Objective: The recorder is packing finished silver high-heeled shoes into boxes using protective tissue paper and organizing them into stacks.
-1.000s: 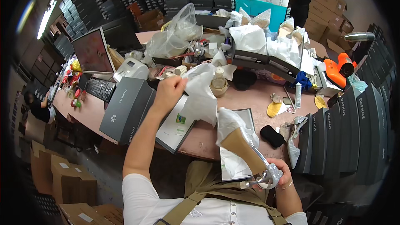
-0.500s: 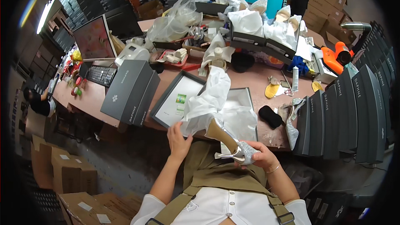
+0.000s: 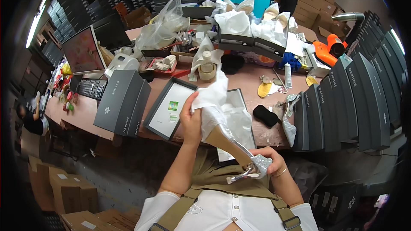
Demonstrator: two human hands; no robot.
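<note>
A silver glitter high-heeled shoe [image 3: 233, 147] lies sole up and slanted in front of me. My right hand [image 3: 272, 161] is closed round its glittery heel end. White tissue paper [image 3: 212, 102] covers the toe end, and my left hand [image 3: 191, 119] grips this paper at its left side. Behind the shoe, more tissue lies in an open grey shoe box [image 3: 244, 98], partly hidden. To the left rests the box lid [image 3: 150, 122], white inside with small green and white cards. The matching silver shoe [image 3: 289, 122] lies at the table's right, beside a black oval pad [image 3: 265, 116].
Closed grey shoe boxes [image 3: 122, 102] stand at the left, near a keyboard [image 3: 92, 88] and monitor [image 3: 82, 51]. A row of upright boxes [image 3: 332, 107] lines the right edge. Behind are boxes of tissue-wrapped shoes [image 3: 252, 42], an orange heat-gun-like tool [image 3: 327, 51] and a tape roll [image 3: 207, 72].
My left hand has risen from the paper's lower edge and now grips it by the shoe's toe end. The shoe has shifted slightly down in my right hand, and the whole view has turned.
</note>
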